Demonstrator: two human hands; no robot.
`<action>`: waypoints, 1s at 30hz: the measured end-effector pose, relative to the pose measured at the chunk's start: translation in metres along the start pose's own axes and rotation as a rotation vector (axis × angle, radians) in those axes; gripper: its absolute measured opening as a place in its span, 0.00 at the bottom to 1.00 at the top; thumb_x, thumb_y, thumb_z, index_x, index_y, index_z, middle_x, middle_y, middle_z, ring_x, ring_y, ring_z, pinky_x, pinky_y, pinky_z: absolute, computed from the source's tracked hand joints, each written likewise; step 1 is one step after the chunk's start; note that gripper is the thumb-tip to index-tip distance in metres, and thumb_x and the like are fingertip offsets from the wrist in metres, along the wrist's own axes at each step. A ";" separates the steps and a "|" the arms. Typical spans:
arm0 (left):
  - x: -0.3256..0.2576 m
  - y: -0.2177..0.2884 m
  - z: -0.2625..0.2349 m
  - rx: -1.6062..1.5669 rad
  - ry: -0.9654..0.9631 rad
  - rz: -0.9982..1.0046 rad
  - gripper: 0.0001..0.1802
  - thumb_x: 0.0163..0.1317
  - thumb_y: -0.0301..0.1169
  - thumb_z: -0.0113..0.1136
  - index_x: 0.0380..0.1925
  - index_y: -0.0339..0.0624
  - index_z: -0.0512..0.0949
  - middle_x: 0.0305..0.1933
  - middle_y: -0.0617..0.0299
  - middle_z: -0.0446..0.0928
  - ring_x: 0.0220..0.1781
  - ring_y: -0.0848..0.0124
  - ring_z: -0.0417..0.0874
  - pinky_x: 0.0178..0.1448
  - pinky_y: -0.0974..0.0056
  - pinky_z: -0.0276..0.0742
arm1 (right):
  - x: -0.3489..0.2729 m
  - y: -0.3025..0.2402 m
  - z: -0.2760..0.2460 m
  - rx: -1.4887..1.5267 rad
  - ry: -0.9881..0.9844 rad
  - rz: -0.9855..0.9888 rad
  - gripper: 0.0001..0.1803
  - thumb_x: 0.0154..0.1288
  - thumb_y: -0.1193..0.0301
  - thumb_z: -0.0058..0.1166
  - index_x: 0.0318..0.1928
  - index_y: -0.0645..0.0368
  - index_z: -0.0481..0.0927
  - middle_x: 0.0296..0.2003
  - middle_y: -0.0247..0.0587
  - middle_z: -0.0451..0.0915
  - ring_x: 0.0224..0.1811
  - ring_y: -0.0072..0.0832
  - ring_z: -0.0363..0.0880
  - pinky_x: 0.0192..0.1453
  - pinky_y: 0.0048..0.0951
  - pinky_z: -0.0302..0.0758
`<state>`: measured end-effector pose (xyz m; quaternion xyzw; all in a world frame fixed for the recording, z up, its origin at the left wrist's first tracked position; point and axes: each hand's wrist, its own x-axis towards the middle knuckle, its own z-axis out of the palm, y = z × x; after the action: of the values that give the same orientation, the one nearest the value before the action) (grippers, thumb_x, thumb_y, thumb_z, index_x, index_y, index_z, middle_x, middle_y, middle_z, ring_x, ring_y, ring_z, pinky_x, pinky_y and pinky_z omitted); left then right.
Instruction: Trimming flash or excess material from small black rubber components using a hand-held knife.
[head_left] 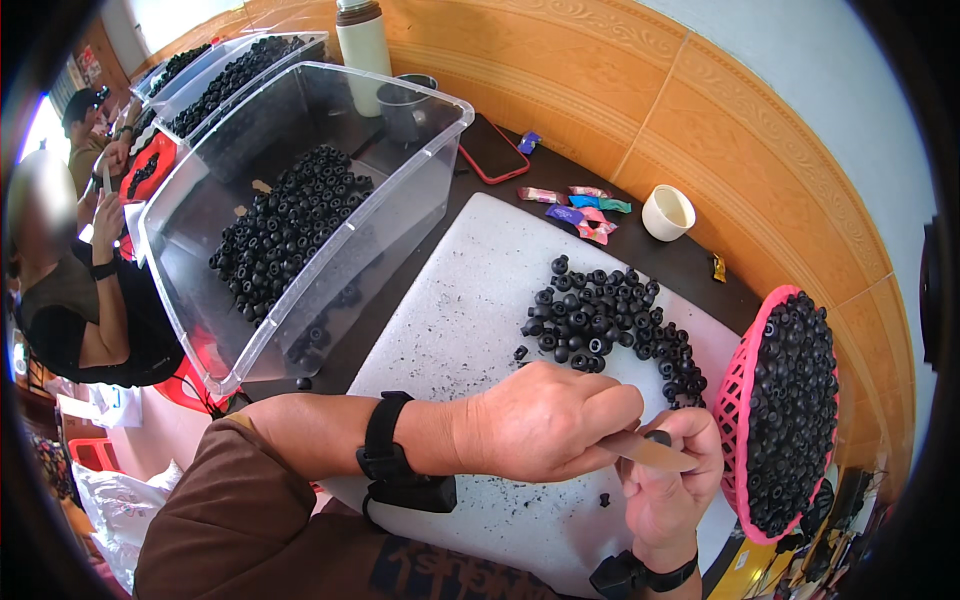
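Observation:
My left hand is closed around a knife, its handle hidden in the fist and its blade pointing right. My right hand pinches a small black ring-shaped part, right at the blade. Both hands are above a white foam board strewn with black crumbs. Just beyond them lies a loose pile of the same black parts, trailing toward the right. One stray black part sits on the board near my right wrist.
At right, a pink basket is heaped with black parts. A clear plastic bin with more stands at left, other bins behind it. Wrapped sweets, a cream cup, a red-edged phone line the back. Another person works at far left.

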<state>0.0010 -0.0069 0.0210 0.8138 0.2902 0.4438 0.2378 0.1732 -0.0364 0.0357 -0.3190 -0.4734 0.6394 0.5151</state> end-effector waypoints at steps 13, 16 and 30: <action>0.006 -0.016 0.004 -0.255 0.010 -0.500 0.08 0.61 0.31 0.47 0.32 0.36 0.68 0.24 0.51 0.70 0.27 0.55 0.72 0.33 0.60 0.70 | -0.010 -0.003 0.010 0.037 -0.055 -0.002 0.12 0.55 0.77 0.56 0.37 0.64 0.67 0.26 0.37 0.73 0.23 0.14 0.67 0.26 0.15 0.66; 0.010 -0.019 0.004 -0.352 -0.009 -0.538 0.12 0.61 0.33 0.47 0.29 0.33 0.67 0.23 0.44 0.69 0.28 0.47 0.71 0.33 0.55 0.69 | -0.012 -0.003 0.010 0.032 -0.094 0.036 0.13 0.54 0.78 0.57 0.37 0.64 0.67 0.28 0.37 0.74 0.25 0.14 0.67 0.29 0.15 0.66; 0.001 -0.051 0.021 -0.773 0.138 -0.617 0.09 0.61 0.35 0.48 0.29 0.41 0.68 0.20 0.72 0.63 0.19 0.82 0.60 0.20 0.73 0.56 | 0.006 0.001 0.039 -0.178 0.094 0.116 0.13 0.51 0.80 0.54 0.38 0.62 0.67 0.24 0.31 0.71 0.19 0.14 0.65 0.21 0.14 0.63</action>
<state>0.0062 0.0282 -0.0213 0.5111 0.3467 0.4808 0.6225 0.1358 -0.0412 0.0488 -0.4199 -0.4845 0.6079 0.4683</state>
